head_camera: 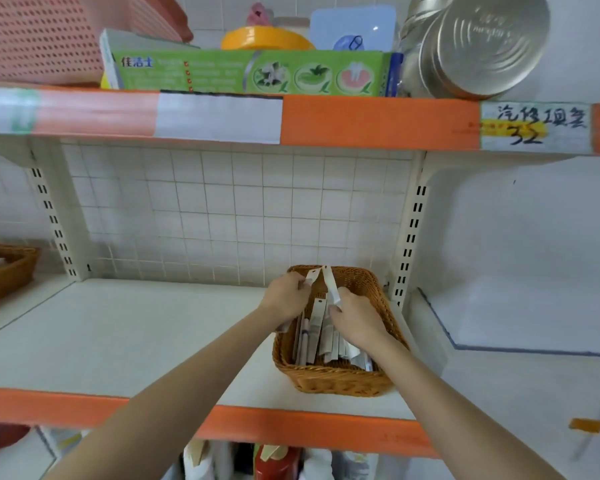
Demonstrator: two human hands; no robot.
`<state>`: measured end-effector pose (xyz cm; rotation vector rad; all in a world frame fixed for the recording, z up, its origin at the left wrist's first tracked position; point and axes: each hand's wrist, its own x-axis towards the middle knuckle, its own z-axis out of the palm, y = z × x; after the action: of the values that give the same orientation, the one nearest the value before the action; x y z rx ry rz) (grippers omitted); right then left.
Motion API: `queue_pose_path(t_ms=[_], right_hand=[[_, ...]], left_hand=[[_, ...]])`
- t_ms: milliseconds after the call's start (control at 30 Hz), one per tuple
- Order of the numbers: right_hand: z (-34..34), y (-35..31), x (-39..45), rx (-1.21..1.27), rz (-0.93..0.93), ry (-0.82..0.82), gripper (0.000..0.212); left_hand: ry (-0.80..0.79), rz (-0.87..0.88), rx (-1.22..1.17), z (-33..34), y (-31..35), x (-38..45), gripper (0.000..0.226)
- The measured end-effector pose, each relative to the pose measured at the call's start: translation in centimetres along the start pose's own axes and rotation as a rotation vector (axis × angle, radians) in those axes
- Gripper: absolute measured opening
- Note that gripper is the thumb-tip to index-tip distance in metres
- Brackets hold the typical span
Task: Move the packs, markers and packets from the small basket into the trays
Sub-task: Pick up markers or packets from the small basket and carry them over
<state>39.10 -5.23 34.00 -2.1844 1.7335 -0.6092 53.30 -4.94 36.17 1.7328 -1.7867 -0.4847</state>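
Packs (315, 336), flat and white and standing on edge, fill the small woven basket (336, 377) at the right end of a white shelf (118, 334), directly beneath both hands. The left hand (286, 296) has its fingers curled round one white strip-like pack lifted above the far rim, and the right hand (355, 317) pinches another whose hang-tab end sticks up beside it. Some packs show a punched hole at the top and faint grey print.
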Motion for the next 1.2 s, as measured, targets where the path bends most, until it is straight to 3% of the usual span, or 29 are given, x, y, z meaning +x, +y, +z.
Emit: queue_pose_path(t_ms=[67, 167, 300, 367, 733, 967, 1200], right_hand=[[-0.2, -1.1, -0.1, 0.024, -0.030, -0.017, 0.027], [-0.2, -3.2, -0.6, 0.043, -0.085, -0.060, 0.026], [0.5, -6.5, -1.2, 0.084, -0.172, -0.110, 0.034], [1.3, -8.4, -1.5, 0.087, -0.213, -0.130, 0.040], [10.6, -21.7, -3.3, 0.098, -0.271, -0.283, 0.012], [17.1, -32.5, -4.0, 0.098, -0.326, -0.313, 0.013], [19.9, -38.7, -3.0, 0.099, -0.342, -0.309, 0.011]], left_hand=[[-0.019, -0.032, 0.003, -1.1, -0.2, -1.0, 0.020], [-0.011, -0.093, 0.078, -2.9, -1.4, -2.6, 0.039], [0.026, -0.151, 0.048, -5.3, -4.0, -4.6, 0.016], [0.045, -0.190, 0.006, -6.8, -5.7, -5.5, 0.017], [0.018, -0.359, 0.043, -16.3, -18.0, -11.7, 0.021], [0.042, -0.433, 0.051, -24.4, -27.0, -15.3, 0.019], [0.063, -0.419, 0.000, -27.8, -32.3, -16.5, 0.015]])
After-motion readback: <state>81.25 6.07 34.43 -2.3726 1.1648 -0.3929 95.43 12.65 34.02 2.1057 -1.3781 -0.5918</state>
